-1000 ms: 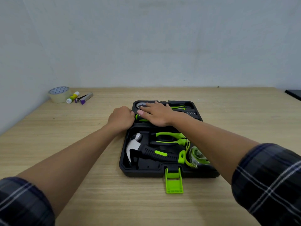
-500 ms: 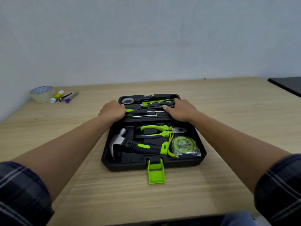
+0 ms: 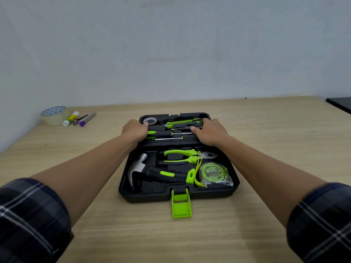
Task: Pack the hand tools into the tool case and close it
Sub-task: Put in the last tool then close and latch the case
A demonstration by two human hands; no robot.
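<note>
Since a second ago my right hand (image 3: pixel 209 132) has left the middle of the far half, where it lay flat over the screwdrivers, and now sits on that half's right edge. My left hand (image 3: pixel 135 131) stays on the left edge, where it was.

I take the tool case (image 3: pixel 178 194) as my landmark. It lies open and flat on the wooden table (image 3: pixel 266 139), its green latch (image 3: pixel 181 205) hanging out over the near rim. Both my hands are curled around the sides of the far half, fingers wrapped over the outer edge and thumbs resting on the inner face; I cannot tell how hard they press.

Inside the far half, between my hands, the screwdrivers (image 3: pixel 161 134) lie in their slots, with a dark roll of tape (image 3: pixel 149 121) in the far left corner. In the near half, the hammer (image 3: pixel 152 170) lies along the front with its steel head to the left, the pliers (image 3: pixel 182 156) sit just behind its handle, and the green tape measure (image 3: pixel 213 172) fills the near right corner, its yellow strap looping towards the pliers.

Well to the far left of the case, by the wall, a roll of clear tape (image 3: pixel 54 115) stands with a glue stick (image 3: pixel 71 118) and some small items just beside it.
</note>
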